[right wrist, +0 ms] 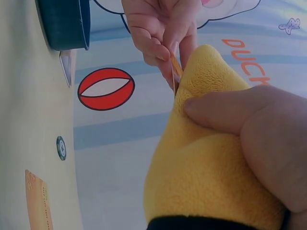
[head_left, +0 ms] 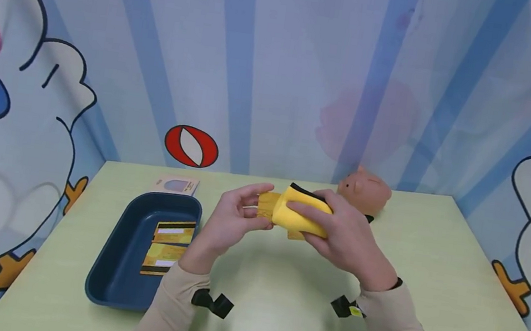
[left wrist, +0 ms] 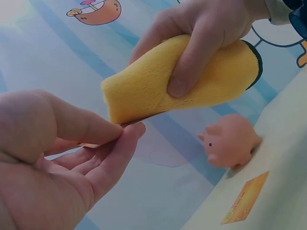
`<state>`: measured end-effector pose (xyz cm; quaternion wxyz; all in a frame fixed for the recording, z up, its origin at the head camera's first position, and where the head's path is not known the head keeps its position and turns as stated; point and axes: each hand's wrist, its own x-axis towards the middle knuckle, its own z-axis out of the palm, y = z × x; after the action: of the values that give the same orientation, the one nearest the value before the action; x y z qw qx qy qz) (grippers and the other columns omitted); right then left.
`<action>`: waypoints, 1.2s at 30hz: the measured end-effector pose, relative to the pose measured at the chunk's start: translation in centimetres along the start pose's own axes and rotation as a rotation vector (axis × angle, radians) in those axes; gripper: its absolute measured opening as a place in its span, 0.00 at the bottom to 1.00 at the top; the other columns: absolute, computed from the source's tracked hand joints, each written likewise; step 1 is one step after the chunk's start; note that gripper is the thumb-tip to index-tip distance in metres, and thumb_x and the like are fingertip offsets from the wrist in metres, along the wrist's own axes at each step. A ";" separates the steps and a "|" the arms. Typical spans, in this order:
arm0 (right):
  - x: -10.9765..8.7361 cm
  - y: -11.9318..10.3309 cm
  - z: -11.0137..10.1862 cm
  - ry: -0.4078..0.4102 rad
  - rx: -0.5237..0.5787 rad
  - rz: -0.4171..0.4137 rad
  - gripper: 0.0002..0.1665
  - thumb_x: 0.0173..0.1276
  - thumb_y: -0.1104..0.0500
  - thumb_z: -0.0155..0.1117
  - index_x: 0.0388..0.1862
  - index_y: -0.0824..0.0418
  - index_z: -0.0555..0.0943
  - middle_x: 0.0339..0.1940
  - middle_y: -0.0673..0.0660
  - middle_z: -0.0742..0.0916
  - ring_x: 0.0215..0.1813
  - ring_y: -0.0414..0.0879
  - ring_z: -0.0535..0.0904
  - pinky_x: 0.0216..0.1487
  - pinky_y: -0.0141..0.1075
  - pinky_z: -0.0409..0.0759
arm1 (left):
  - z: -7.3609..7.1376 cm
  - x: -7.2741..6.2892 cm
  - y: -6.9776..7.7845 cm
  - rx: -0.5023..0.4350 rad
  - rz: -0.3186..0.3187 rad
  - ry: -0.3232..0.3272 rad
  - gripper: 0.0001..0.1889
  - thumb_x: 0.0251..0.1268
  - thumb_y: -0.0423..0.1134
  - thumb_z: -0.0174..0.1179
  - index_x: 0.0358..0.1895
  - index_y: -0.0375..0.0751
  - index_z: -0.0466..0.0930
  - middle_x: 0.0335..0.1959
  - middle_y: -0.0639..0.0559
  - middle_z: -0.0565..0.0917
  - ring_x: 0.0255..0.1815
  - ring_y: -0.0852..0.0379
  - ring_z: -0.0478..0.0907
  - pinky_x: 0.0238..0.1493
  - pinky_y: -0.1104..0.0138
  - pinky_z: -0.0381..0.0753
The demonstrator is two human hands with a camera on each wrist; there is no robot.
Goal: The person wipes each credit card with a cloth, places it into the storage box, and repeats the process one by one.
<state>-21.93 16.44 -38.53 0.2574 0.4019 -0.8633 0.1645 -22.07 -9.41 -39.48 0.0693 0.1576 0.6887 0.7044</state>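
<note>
Between the thumb and fingers of my left hand (head_left: 233, 217) a gold card (head_left: 267, 205) is pinched by its edge, raised above the table. My right hand (head_left: 344, 234) grips a folded yellow cloth (head_left: 307, 210) with a black border. In the head view the cloth overlaps the card's right part and hides it. From the right wrist view, the cloth (right wrist: 206, 167) lies against the card's edge, close to the left fingers. Another gold card (left wrist: 245, 197) lies on the table below the hands.
A dark blue tray (head_left: 102, 278) stands at the left with two gold, black-striped cards (head_left: 174, 232) inside. Behind it lies a flat pale box or card (head_left: 182, 185). A pink toy pig (head_left: 367, 193) stands at the back right. The right wrist view shows a small dark round disc (right wrist: 61, 148).
</note>
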 end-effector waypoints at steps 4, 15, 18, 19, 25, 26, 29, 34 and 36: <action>-0.2 0.3 -0.2 -0.002 -0.006 0.004 0.36 0.62 0.54 0.82 0.69 0.42 0.82 0.58 0.64 0.83 0.51 0.56 0.81 0.42 0.48 0.87 | -0.2 0.1 -0.2 -0.006 -0.004 0.008 0.34 0.68 0.20 0.64 0.77 0.39 0.71 0.65 0.35 0.81 0.57 0.40 0.87 0.53 0.57 0.89; -0.6 0.6 -0.6 -0.014 -0.010 0.040 0.36 0.61 0.57 0.81 0.69 0.41 0.82 0.60 0.63 0.82 0.52 0.56 0.81 0.42 0.48 0.86 | -0.5 -0.4 0.0 -0.031 -0.005 0.034 0.34 0.68 0.19 0.63 0.76 0.39 0.71 0.65 0.34 0.81 0.56 0.40 0.87 0.51 0.59 0.89; -0.8 0.7 -0.7 -0.005 -0.011 0.042 0.36 0.61 0.58 0.81 0.69 0.41 0.82 0.63 0.62 0.82 0.53 0.56 0.81 0.41 0.47 0.86 | -0.6 -0.5 0.1 -0.042 0.000 0.034 0.34 0.68 0.18 0.62 0.76 0.39 0.71 0.65 0.34 0.81 0.56 0.40 0.87 0.50 0.59 0.90; -0.9 0.8 -0.8 -0.001 -0.014 0.041 0.36 0.61 0.58 0.81 0.69 0.42 0.82 0.63 0.62 0.82 0.53 0.56 0.81 0.41 0.47 0.86 | -0.6 -0.5 0.1 -0.043 0.001 0.033 0.34 0.68 0.18 0.61 0.76 0.39 0.71 0.65 0.34 0.81 0.56 0.40 0.87 0.50 0.59 0.90; -1.0 1.3 -0.9 0.027 -0.030 0.031 0.34 0.62 0.59 0.79 0.67 0.43 0.83 0.62 0.64 0.82 0.52 0.56 0.81 0.36 0.47 0.86 | -0.8 -0.5 0.3 -0.048 0.009 0.046 0.34 0.68 0.18 0.60 0.76 0.40 0.71 0.66 0.34 0.81 0.57 0.39 0.86 0.51 0.58 0.90; -1.0 1.4 -0.9 0.031 -0.033 0.031 0.33 0.62 0.59 0.79 0.67 0.43 0.83 0.61 0.65 0.82 0.52 0.56 0.81 0.36 0.47 0.85 | -0.9 -0.5 0.4 -0.048 0.008 0.051 0.33 0.68 0.18 0.60 0.76 0.40 0.71 0.66 0.34 0.81 0.58 0.39 0.86 0.51 0.59 0.90; -1.0 1.5 -1.0 0.039 -0.041 0.034 0.33 0.61 0.59 0.79 0.66 0.44 0.84 0.58 0.65 0.83 0.51 0.56 0.81 0.36 0.47 0.85 | -0.9 -0.6 0.5 -0.049 0.004 0.059 0.34 0.68 0.18 0.60 0.76 0.40 0.71 0.66 0.34 0.81 0.58 0.38 0.86 0.51 0.59 0.90; -0.9 1.6 -1.2 0.033 -0.047 0.042 0.33 0.61 0.58 0.79 0.66 0.43 0.84 0.57 0.64 0.83 0.51 0.56 0.80 0.37 0.48 0.85 | -1.0 -0.6 0.6 -0.061 0.001 0.064 0.33 0.68 0.18 0.61 0.76 0.39 0.71 0.67 0.32 0.80 0.58 0.38 0.86 0.50 0.60 0.90; -0.8 1.6 -1.2 0.030 -0.046 0.041 0.33 0.61 0.58 0.79 0.66 0.43 0.84 0.57 0.64 0.82 0.51 0.56 0.80 0.37 0.48 0.85 | -1.0 -0.5 0.5 -0.065 0.002 0.067 0.33 0.67 0.18 0.61 0.75 0.39 0.72 0.66 0.32 0.81 0.57 0.38 0.86 0.50 0.60 0.90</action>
<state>-22.37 18.56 -38.11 0.2759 0.3756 -0.8709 0.1561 -21.82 -10.52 -39.04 0.0504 0.1323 0.6672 0.7313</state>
